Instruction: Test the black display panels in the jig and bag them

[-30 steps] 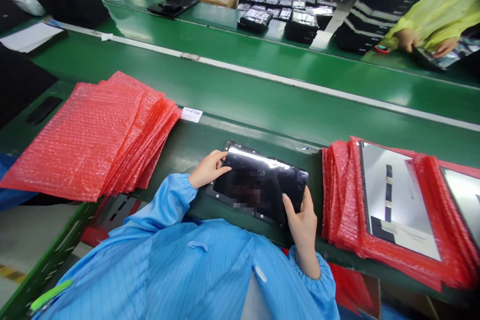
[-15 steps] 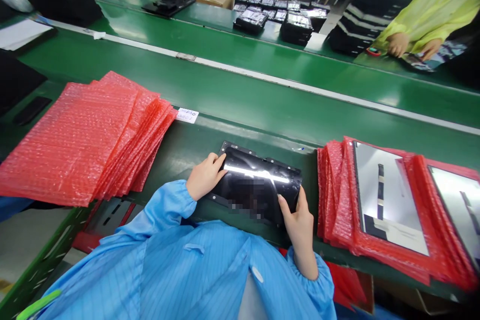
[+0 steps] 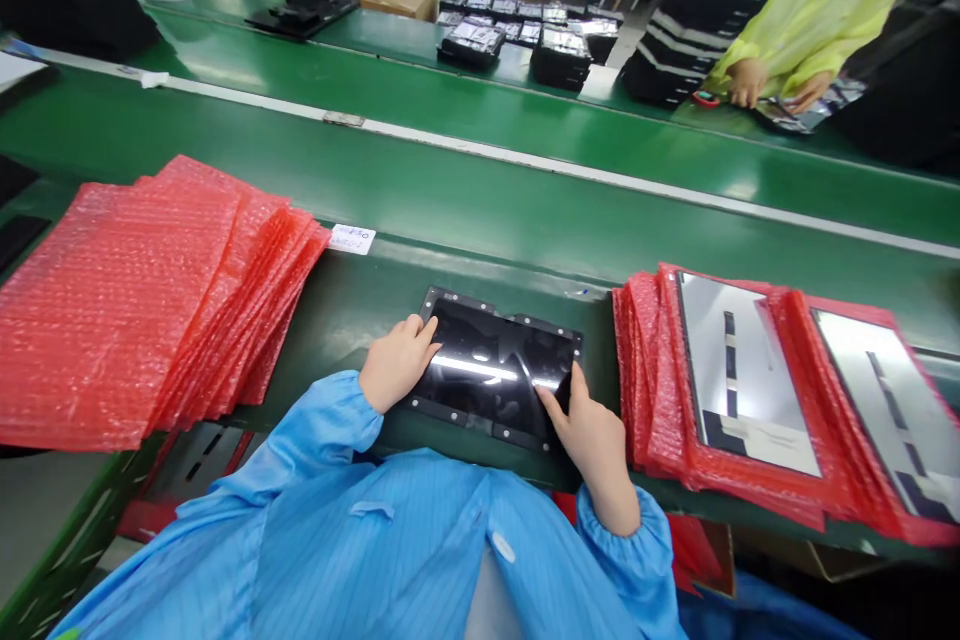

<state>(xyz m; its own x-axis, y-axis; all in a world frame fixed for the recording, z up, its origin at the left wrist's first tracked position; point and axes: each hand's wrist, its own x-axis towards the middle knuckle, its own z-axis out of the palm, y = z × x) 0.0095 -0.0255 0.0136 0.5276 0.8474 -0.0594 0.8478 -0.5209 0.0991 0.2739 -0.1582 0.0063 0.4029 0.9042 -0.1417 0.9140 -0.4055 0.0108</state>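
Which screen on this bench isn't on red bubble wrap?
The black screen between the left hand and right hand, lying directly on the green bench. The silver screen and the silver screen beside it both rest on red bubble bags.

Left hand [image 3: 397,363] has the red bubble bag stack [image 3: 165,310] just beside it; right hand [image 3: 592,450] has a second red bag stack [image 3: 637,370] nearby. Hands can pass forward over the green conveyor belt [image 3: 480,185], beyond the black framed panel [image 3: 495,370].

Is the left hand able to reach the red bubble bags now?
Probably yes: the left hand, on the black panel, has the red bubble bags close beside it, nothing in between.
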